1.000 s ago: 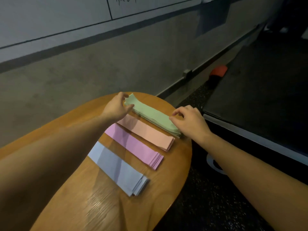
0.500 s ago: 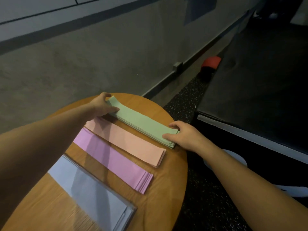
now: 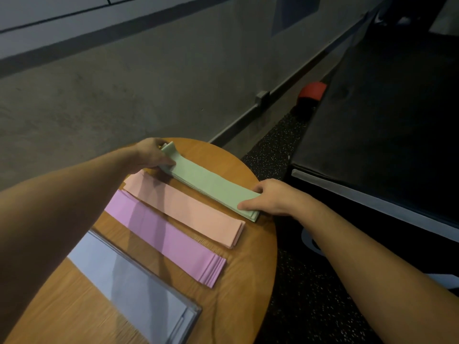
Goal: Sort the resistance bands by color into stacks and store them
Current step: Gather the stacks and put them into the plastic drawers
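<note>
Green stack: lies at the far edge of the round wooden surface, its long axis running diagonally from far-left to near-right; the person holds it at both ends.
Left hand: grips the far-left end, thumb on top and fingers curled round the end, which bends upward slightly there.
Right hand: pinches the near-right end, thumb lying flat on the top band, the other fingers curled at the stack's outer side; what they do underneath is hidden.
Key relation: the stack spans the gap between the two hands, so each hand is already at its own end and neither has to reach; a lift would probably have to be level and together, since the bands look limp and could sag in the middle.
Edges: the near-right end sits just beside the rim of the surface, with dark speckled floor beyond; a slip there would likely send bands over the edge.
Neighbours: the peach stack lies parallel, just beside the green one on the person's side, then the pink stack, then the pale blue stack, which appears to lie under or in something clear, nearest.
Open room: free space is upward and toward the far rim; sliding toward the person would meet the peach stack.
Storage place: none can be made out for certain.
</note>
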